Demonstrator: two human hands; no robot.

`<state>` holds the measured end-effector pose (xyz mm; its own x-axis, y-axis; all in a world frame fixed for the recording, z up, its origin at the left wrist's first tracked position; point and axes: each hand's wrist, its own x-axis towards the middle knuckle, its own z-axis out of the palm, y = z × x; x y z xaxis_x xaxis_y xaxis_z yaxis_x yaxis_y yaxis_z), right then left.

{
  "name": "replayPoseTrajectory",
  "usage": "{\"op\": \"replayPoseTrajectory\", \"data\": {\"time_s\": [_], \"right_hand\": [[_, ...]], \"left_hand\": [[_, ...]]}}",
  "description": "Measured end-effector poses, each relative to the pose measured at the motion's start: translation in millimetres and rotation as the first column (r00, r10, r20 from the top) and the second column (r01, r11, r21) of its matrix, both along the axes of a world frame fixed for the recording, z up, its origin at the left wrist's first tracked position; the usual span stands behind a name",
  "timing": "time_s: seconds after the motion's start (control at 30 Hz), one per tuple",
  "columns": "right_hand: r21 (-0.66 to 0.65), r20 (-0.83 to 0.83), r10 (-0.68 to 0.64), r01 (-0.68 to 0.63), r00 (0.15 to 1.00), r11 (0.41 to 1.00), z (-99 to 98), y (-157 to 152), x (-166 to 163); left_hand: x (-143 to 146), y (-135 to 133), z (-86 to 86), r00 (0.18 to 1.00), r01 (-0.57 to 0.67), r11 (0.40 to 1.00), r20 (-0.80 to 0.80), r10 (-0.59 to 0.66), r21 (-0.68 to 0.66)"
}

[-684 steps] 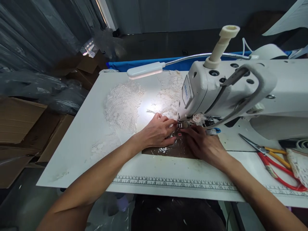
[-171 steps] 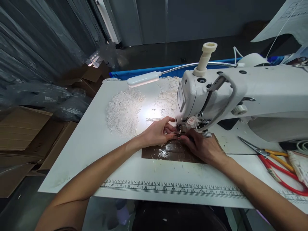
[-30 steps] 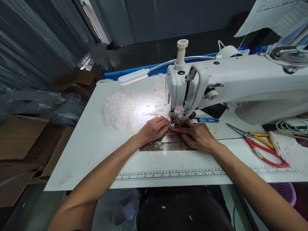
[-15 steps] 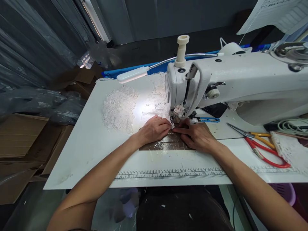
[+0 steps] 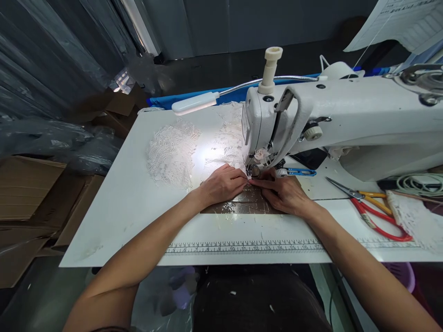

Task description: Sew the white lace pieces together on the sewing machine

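White lace [image 5: 226, 150] lies behind and beneath the presser foot of the white sewing machine [image 5: 266, 117], brightly lit. My left hand [image 5: 224, 185] is just left of the needle area, its fingers bent together and pressed on the front edge of the lace. From the right, my right hand [image 5: 287, 193] reaches in with its index fingertip at the same small bit of lace, close to the presser foot. Its thumb is tucked below on the brown taped plate [image 5: 242, 206]. The lace between the fingertips is mostly hidden, and the needle tip is too small to make out.
A round pile of lace pieces [image 5: 173, 154] sits left on the white table [image 5: 114, 221]. Red-handled scissors [image 5: 375, 216], yellow-handled snips [image 5: 379, 201] and folded lace [image 5: 411, 216] lie right. A lamp [image 5: 195, 103] hangs over the lace. A ruler strip [image 5: 242, 249] runs along the front edge.
The view has shifted slightly, so the machine sits a little farther right. Both hands stay by the presser foot, with only a slight shift of the fingers on the lace.
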<state>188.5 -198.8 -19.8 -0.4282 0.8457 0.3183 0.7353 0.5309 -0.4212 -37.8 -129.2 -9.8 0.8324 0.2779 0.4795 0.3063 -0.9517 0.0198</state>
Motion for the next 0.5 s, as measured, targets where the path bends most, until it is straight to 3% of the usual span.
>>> {"op": "replayPoseTrajectory", "data": {"time_s": [0.5], "right_hand": [[0.106, 0.089, 0.013, -0.022, 0.996, 0.994, 0.1, -1.6, -1.1]], "left_hand": [[-3.3, -1.4, 4.4, 0.988, 0.080, 0.995, -0.140, -0.071, 0.059]]}}
